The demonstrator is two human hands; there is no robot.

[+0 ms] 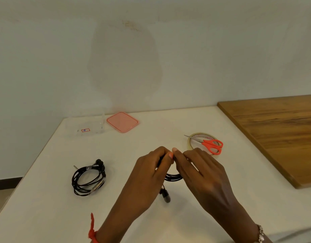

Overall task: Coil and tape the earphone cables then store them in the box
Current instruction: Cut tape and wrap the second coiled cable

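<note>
My left hand [149, 174] and my right hand [198, 171] meet thumb to thumb over the middle of the white table [46, 216], both gripping a coiled black earphone cable [173, 177]. Part of its loop shows between my palms, and an earbud [166, 197] dangles below. A second coiled black earphone [89, 179] lies on the table to the left, with a band of tape around it. The clear plastic box [89, 126] stands open at the far left, its pink lid [122, 122] lying beside it.
A roll of clear tape [202, 137] lies at the right with red-handled scissors [209, 144] resting across it. A wooden board [280, 134] covers the table's far right. The wall rises right behind the box.
</note>
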